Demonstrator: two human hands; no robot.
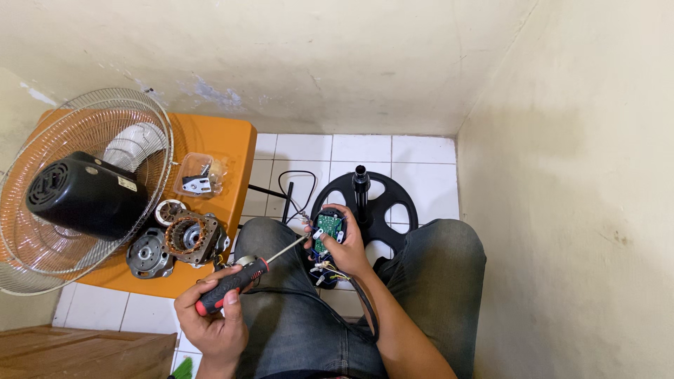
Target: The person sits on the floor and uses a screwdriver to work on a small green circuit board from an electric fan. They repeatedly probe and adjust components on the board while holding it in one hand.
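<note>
The left hand [210, 319] grips a screwdriver [242, 277]. Its shaft slants up-right, tip at the switch box [327, 231] clasped by the right hand [351, 249].

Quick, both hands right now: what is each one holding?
Left hand: closed around the red-and-black handled screwdriver, tip toward the board.
Right hand: closed on the small black housing with a green circuit board, loose wires hanging below.
</note>
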